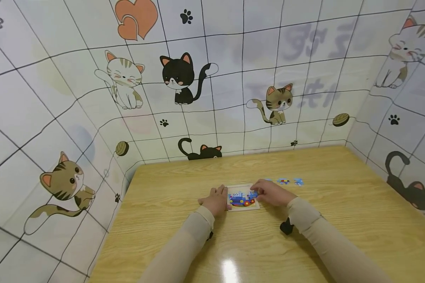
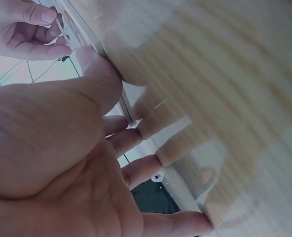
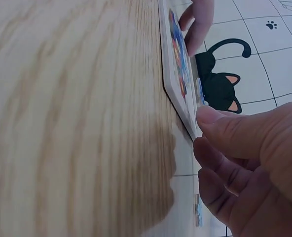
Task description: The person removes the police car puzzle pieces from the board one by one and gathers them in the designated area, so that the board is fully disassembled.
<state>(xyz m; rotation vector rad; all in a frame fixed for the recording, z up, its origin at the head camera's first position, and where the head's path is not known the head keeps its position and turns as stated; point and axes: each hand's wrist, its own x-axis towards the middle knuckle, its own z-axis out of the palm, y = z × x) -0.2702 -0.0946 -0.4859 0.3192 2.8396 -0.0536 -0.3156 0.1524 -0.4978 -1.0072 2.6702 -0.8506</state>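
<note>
A shallow puzzle board (image 1: 243,209) with a pale frame lies flat on the table, partly filled with a blue, red and yellow vehicle picture (image 1: 238,199). My left hand (image 1: 215,201) rests at the board's left side, its fingers (image 2: 141,170) extended on the tabletop and its thumb by the near edge of the frame. At the board's right side, my right hand (image 1: 272,192) pinches a thin blue jigsaw piece (image 1: 252,194) between thumb and fingers, tilted above the board. In the right wrist view the thumb (image 3: 212,118) hides much of that piece.
Loose jigsaw pieces (image 1: 283,181) lie behind the right hand, with another blue piece (image 1: 298,181) farther right. The wooden table (image 1: 170,196) meets cat-printed wall sheets (image 1: 230,129) at the back and sides.
</note>
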